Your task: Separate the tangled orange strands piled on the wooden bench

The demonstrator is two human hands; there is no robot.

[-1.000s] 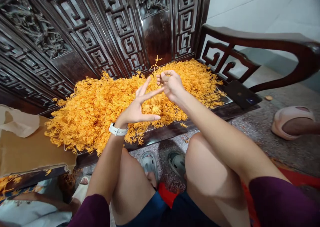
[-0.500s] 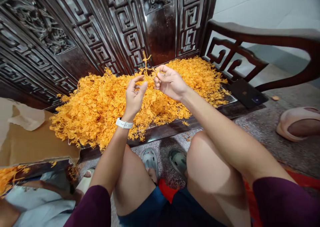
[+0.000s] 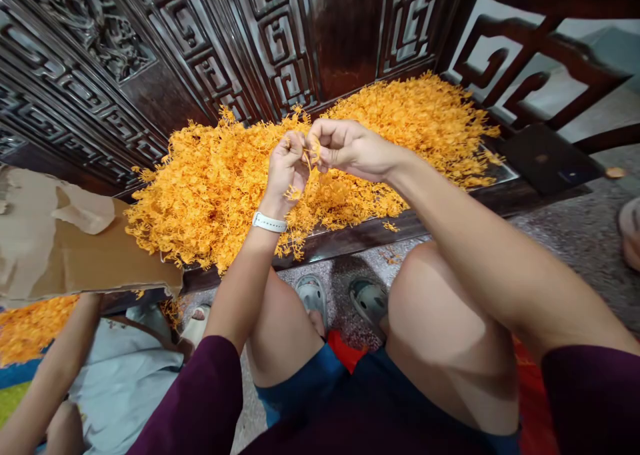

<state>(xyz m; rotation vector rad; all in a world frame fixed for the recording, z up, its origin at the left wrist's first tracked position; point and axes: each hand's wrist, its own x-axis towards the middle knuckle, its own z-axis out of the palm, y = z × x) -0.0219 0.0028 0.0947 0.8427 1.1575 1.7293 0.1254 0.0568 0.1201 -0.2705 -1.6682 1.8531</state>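
Note:
An orange branching sprig point(image 3: 314, 152), thin and plastic-looking, is between my two hands just above the heap. My left hand point(image 3: 284, 171), with a white band on the wrist, has its fingertips pinched on the sprig, and a few orange prongs hang below by the palm. Thumb and forefinger of my right hand point(image 3: 353, 151) grip the same sprig from the other side. Fingers hide much of its shape. Under and behind both hands lies a wide heap of similar orange sprigs point(image 3: 215, 181) on a dark wooden bench point(image 3: 325, 245).
A carved backrest point(image 3: 345, 35) rises behind the heap. A black phone point(image 3: 547, 158) lies on the bench's right end. Torn cardboard point(image 3: 95, 258) covers the left side. Beyond it show another person's arm point(image 3: 60, 368) and more orange sprigs point(image 3: 37, 328).
My left hand has gone from open fingers to a pinch on the sprig and now meets my right hand. The sprig no longer sticks up above the hands. The view has shifted slightly.

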